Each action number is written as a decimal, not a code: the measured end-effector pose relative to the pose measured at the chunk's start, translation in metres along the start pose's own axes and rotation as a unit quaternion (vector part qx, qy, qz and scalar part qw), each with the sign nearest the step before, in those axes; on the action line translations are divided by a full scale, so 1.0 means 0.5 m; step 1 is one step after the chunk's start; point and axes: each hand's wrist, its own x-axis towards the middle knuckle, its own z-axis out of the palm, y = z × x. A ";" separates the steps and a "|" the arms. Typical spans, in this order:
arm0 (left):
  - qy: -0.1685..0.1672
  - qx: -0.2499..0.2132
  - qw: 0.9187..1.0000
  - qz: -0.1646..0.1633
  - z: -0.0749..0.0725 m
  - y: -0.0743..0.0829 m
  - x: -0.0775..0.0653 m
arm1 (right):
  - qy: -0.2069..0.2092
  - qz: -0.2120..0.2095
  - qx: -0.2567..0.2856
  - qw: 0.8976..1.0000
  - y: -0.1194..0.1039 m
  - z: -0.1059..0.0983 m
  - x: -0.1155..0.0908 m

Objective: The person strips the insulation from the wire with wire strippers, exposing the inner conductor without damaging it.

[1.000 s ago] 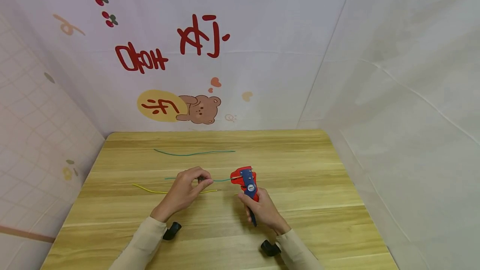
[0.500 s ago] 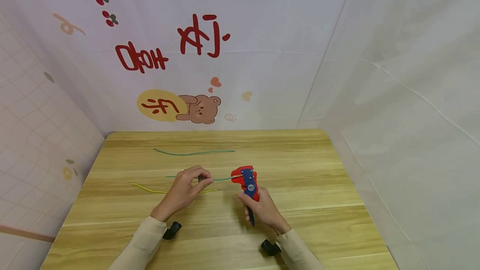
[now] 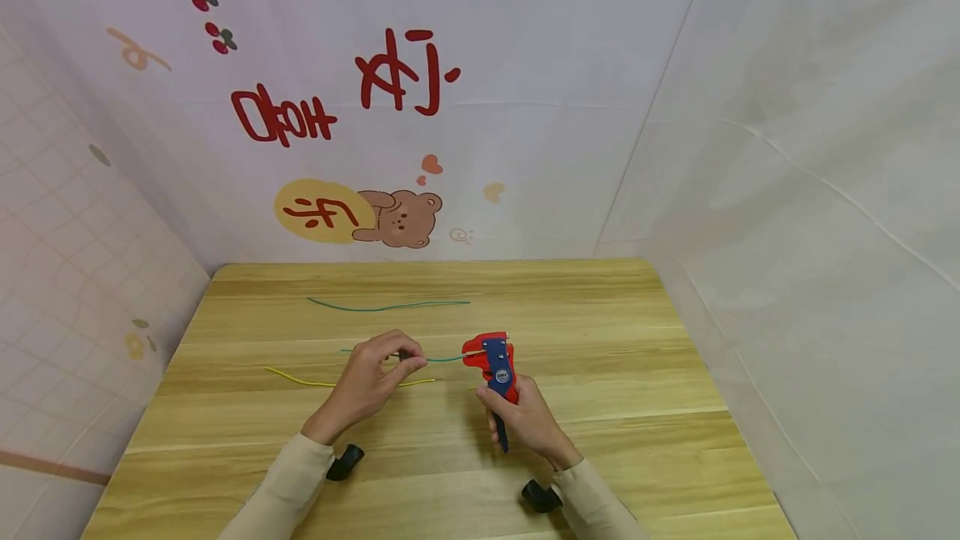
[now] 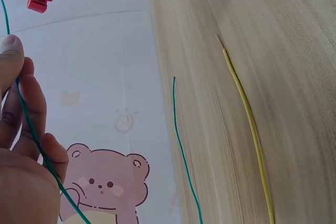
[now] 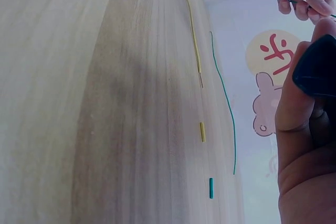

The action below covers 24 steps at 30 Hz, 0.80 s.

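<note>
In the head view my left hand (image 3: 375, 369) pinches a thin green wire (image 3: 444, 360) between thumb and fingers. The wire's tail lies across the fingers and palm in the left wrist view. Its other end reaches into the jaws of a red and blue wire stripper (image 3: 497, 357), where the tip is hidden. My right hand (image 3: 523, 415) grips this tool, its dark handle (image 5: 317, 69) showing in the right wrist view. Below the left hand a yellow wire (image 4: 244, 98) with a bare copper end lies on the table.
Farther back on the wooden table (image 3: 600, 315) lies a second green wire (image 3: 375, 309). Short cut pieces, a yellow sleeve (image 5: 202, 131) and a green sleeve (image 5: 211, 188), rest on the wood. A printed white cloth (image 3: 525, 107) hangs behind the table.
The green wire's tail behind my left hand has shifted slightly to the right. The wire stripper's lower handle has swung slightly left; both hands stay nearly in place.
</note>
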 end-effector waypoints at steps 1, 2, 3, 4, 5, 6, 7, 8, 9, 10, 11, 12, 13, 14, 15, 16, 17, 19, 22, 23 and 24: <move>0.002 -0.002 1.000 0.002 0.000 0.001 0.000 | 0.001 0.000 0.000 1.000 0.000 0.000 0.000; 0.004 -0.003 1.000 0.004 0.000 0.001 0.001 | 0.002 0.000 -0.001 1.000 -0.001 0.000 -0.001; 0.006 -0.005 1.000 0.006 0.000 0.001 0.001 | 0.002 0.000 -0.001 1.000 -0.001 0.000 -0.001; 0.007 -0.007 1.000 0.009 0.001 0.001 0.001 | 0.002 -0.001 -0.001 1.000 -0.001 0.000 -0.001; 0.009 -0.008 1.000 0.012 0.001 0.001 0.002 | 0.001 -0.002 0.000 1.000 -0.001 0.000 -0.002; 0.010 -0.012 1.000 0.015 0.001 0.001 0.002 | 0.001 -0.003 0.000 1.000 -0.002 0.000 -0.002; 0.011 -0.014 1.000 0.018 0.001 0.001 0.002 | 0.001 -0.004 0.000 1.000 -0.002 0.000 -0.002; 0.012 -0.016 1.000 0.020 0.001 0.000 0.003 | 0.001 -0.006 0.000 1.000 -0.002 0.000 -0.002; 0.012 -0.020 0.999 0.022 0.002 -0.001 0.003 | 0.001 -0.009 0.000 1.000 -0.002 0.000 -0.002; 0.013 -0.022 0.999 0.024 0.001 -0.001 0.003 | 0.001 -0.011 -0.001 1.000 -0.002 0.000 -0.003; 0.013 -0.023 0.999 0.025 0.001 -0.001 0.003 | 0.001 -0.013 -0.001 1.000 -0.002 0.000 -0.003; 0.014 -0.023 0.999 0.026 0.001 -0.001 0.003 | 0.002 -0.015 -0.002 1.000 -0.003 0.000 -0.003; 0.014 -0.024 0.999 0.026 0.001 -0.002 0.003 | 0.002 -0.017 -0.002 1.000 -0.003 0.000 -0.003; 0.014 -0.025 0.999 0.027 0.001 -0.002 0.003 | 0.003 -0.019 -0.003 1.000 -0.003 0.000 -0.003; 0.014 -0.024 0.999 0.027 0.001 -0.002 0.003 | 0.004 -0.020 -0.004 1.000 -0.004 0.000 -0.004; 0.015 -0.024 0.999 0.027 0.001 -0.002 0.003 | 0.004 -0.021 -0.004 1.000 -0.004 0.000 -0.004; 0.015 -0.023 0.999 0.027 0.001 -0.003 0.003 | 0.005 -0.022 -0.006 1.000 -0.005 0.000 -0.004; 0.015 -0.022 0.999 0.026 0.001 -0.003 0.003 | 0.005 -0.024 -0.008 1.000 -0.006 0.000 -0.003; 0.018 -0.010 0.999 0.025 0.002 -0.006 0.002 | 0.005 -0.024 -0.011 1.000 -0.009 0.000 -0.003; 0.018 -0.005 1.000 0.025 0.002 -0.007 0.002 | 0.005 -0.024 -0.011 1.000 -0.009 -0.001 -0.003; 0.018 0.000 1.000 0.024 0.001 -0.007 0.001 | 0.005 -0.025 -0.010 1.000 -0.010 -0.001 -0.004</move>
